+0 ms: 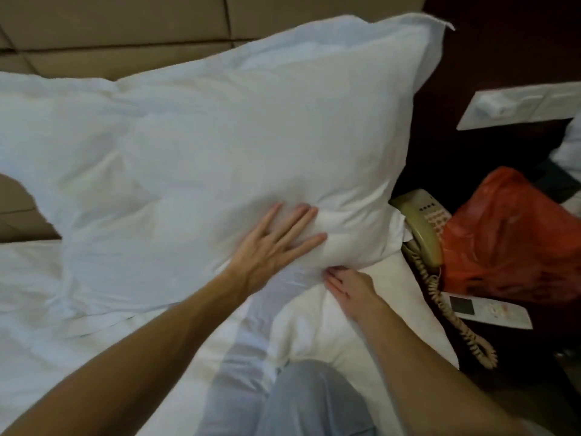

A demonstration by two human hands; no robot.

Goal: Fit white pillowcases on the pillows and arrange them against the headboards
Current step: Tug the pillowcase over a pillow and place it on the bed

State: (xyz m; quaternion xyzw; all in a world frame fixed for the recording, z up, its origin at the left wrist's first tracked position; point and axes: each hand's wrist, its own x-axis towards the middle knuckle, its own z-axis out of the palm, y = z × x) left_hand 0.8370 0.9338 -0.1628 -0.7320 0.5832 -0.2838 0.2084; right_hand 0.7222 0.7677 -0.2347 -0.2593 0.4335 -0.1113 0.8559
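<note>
A large white pillow in its pillowcase (pixel 220 136) leans against the beige padded headboard (pixel 125 33), tilted with one corner up at the top right. My left hand (pixel 276 243) presses flat on the pillow's lower right part, fingers straight and spread. Just below it, my right hand (pixel 349 287) touches the pillow's bottom edge with its fingertips tucked under the fabric; I cannot tell whether they pinch it. A second white pillow (pixel 37 121) lies behind at the left. White bed sheet (pixel 94 341) covers the mattress.
To the right of the bed stands a dark nightstand with a beige corded telephone (pixel 423 228), an orange plastic bag (pixel 509 234) and a white card (pixel 493 309). A white switch panel (pixel 522 105) is on the dark wall. My knee in light trousers (pixel 314 401) rests on the bed.
</note>
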